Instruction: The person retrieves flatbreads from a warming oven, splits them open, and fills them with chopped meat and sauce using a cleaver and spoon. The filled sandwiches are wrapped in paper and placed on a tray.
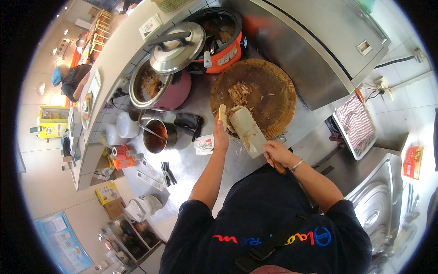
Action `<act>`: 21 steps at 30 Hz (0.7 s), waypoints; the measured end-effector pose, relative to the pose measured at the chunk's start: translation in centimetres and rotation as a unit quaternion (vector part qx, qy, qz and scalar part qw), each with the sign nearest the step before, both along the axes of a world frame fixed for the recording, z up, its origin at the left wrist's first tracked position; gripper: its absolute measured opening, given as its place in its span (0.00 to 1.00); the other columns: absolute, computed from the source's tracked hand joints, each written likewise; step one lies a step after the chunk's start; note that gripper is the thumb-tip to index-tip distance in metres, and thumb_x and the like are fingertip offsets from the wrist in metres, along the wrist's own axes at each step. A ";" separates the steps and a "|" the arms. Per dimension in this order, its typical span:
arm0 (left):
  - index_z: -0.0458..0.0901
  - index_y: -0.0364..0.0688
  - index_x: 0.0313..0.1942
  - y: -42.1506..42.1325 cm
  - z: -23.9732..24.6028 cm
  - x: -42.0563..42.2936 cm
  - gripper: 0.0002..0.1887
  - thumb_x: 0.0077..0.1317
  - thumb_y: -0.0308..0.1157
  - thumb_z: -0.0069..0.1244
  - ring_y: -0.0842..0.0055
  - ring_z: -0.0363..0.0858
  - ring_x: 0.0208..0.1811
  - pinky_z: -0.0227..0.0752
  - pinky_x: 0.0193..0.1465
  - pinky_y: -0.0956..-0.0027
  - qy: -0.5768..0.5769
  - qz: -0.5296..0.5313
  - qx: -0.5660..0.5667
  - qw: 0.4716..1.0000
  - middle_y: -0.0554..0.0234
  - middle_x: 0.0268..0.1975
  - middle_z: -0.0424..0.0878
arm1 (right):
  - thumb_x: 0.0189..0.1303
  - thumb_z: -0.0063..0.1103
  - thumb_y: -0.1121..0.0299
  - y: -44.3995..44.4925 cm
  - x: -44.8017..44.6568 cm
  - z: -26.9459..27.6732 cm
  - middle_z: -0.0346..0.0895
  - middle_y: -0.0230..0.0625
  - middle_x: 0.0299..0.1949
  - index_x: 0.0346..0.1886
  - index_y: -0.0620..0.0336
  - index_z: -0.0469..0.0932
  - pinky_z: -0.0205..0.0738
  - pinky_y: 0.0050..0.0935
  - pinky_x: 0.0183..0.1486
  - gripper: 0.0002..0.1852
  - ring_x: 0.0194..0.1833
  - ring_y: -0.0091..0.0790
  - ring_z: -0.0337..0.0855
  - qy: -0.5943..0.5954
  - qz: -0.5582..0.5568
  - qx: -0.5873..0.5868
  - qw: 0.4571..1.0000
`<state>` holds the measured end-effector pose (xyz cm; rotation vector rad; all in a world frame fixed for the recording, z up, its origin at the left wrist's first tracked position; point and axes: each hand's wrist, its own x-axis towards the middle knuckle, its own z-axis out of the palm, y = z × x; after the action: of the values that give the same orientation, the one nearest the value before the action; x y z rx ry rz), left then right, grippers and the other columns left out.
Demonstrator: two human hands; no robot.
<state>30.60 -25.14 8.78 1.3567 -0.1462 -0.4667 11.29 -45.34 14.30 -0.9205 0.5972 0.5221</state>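
A flat bread bun [222,117] stands on edge in my left hand [220,135], held over the near left rim of the board. My right hand [278,152] grips the wooden handle of a cleaver [249,133]. Its broad blade reaches to the bun's opening, with shredded meat at its tip and bits stuck to its face. Behind them, a pile of shredded meat [240,91] lies on the round wooden chopping board [273,89]. Crumbs are scattered around the pile. The blade hides part of the bun's filling.
Left of the board stand a pink pot [178,89] of shredded meat, an orange cooker [224,59] and a steel pot of red sauce [155,135]. A printed paper bag [204,145] lies nearby. Beyond the counter ledge is another person [73,80].
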 end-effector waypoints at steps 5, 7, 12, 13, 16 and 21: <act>0.63 0.30 0.75 0.5 -1.5 -0.1 0.32 0.85 0.48 0.28 0.66 0.66 0.76 0.55 0.80 0.64 0.032 0.025 0.001 0.999 0.53 0.75 0.69 | 0.79 0.51 0.62 -1.4 -2.6 0.0 0.71 0.32 0.24 0.41 0.60 0.73 0.70 0.30 0.20 0.12 0.19 0.27 0.72 0.024 0.060 -0.084 0.994; 0.63 0.30 0.75 0.7 -1.9 -0.1 0.33 0.85 0.49 0.28 0.67 0.66 0.76 0.55 0.80 0.64 0.037 0.035 0.007 0.999 0.53 0.74 0.70 | 0.79 0.51 0.62 -2.1 -2.9 0.6 0.71 0.31 0.24 0.40 0.61 0.73 0.71 0.30 0.20 0.12 0.19 0.27 0.72 0.001 0.025 -0.070 0.997; 0.63 0.30 0.75 0.4 -1.7 0.0 0.33 0.85 0.50 0.29 0.67 0.67 0.75 0.56 0.80 0.65 -0.001 0.020 0.021 1.000 0.53 0.74 0.70 | 0.79 0.50 0.62 -2.3 -0.9 2.7 0.72 0.31 0.24 0.41 0.62 0.73 0.72 0.31 0.21 0.13 0.19 0.27 0.73 -0.047 0.042 -0.163 0.985; 0.63 0.30 0.75 0.3 -1.5 -0.1 0.33 0.85 0.50 0.30 0.67 0.67 0.75 0.56 0.80 0.65 -0.040 0.003 0.012 0.999 0.53 0.74 0.70 | 0.79 0.50 0.62 -2.2 -0.2 3.1 0.72 0.31 0.24 0.41 0.62 0.73 0.72 0.31 0.21 0.13 0.19 0.27 0.74 -0.049 0.062 -0.179 0.981; 0.62 0.30 0.75 0.5 -1.1 -0.1 0.33 0.85 0.50 0.29 0.68 0.67 0.76 0.55 0.80 0.65 0.022 0.017 0.020 0.999 0.53 0.75 0.69 | 0.78 0.50 0.62 -1.2 1.1 3.7 0.72 0.32 0.24 0.42 0.62 0.73 0.72 0.32 0.21 0.12 0.18 0.28 0.74 -0.025 0.050 -0.157 0.986; 0.61 0.34 0.77 0.6 -1.6 -0.1 0.33 0.85 0.51 0.28 0.68 0.65 0.77 0.55 0.80 0.64 -0.001 0.018 0.019 1.000 0.54 0.76 0.68 | 0.77 0.50 0.63 -0.8 2.8 3.4 0.73 0.34 0.25 0.42 0.62 0.73 0.72 0.34 0.21 0.11 0.19 0.30 0.75 -0.018 -0.001 -0.061 0.998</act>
<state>30.50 -24.56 7.20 1.3947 -0.1162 -0.4399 14.06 -46.17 17.72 -1.0428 0.6022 0.4689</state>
